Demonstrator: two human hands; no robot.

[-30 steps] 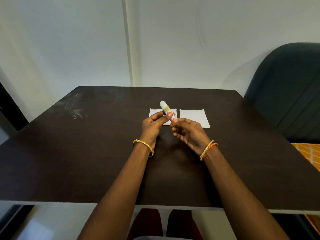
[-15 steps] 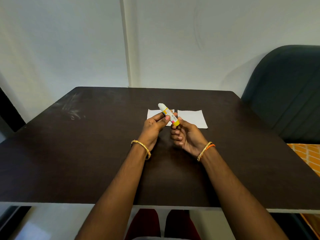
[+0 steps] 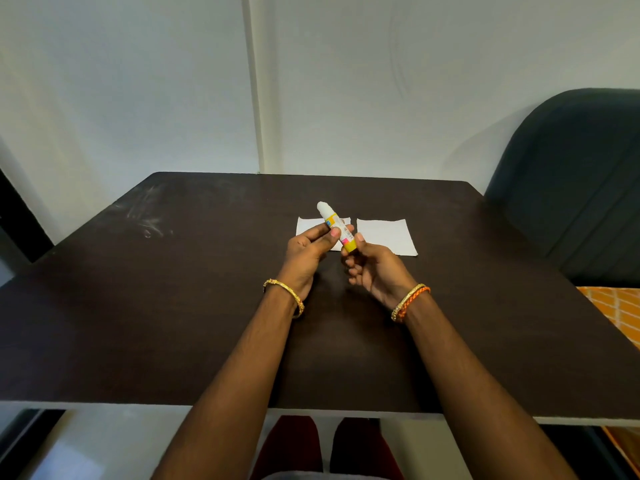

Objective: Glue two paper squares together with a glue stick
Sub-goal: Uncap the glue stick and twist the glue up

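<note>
A glue stick [image 3: 335,222] with a white cap and yellow label is held tilted above the table, cap end pointing away and up. My left hand [image 3: 308,249] pinches its middle between thumb and fingers. My right hand [image 3: 372,268] holds its yellow bottom end with thumb and fingertips, palm turned up. Two white paper squares lie flat on the dark table behind the hands: the left square [image 3: 306,225] is partly hidden by my left hand and the stick, the right square [image 3: 388,235] lies apart from it, beside it.
The dark brown table [image 3: 173,306] has faint white smudges [image 3: 149,220] at its far left. A dark padded chair [image 3: 575,181] stands at the right, with an orange patterned cloth [image 3: 616,306] below it. A white wall is behind.
The glue stick has slid so more of its yellow bottom end shows at my right fingertips. Both hands stay in nearly the same place over the table.
</note>
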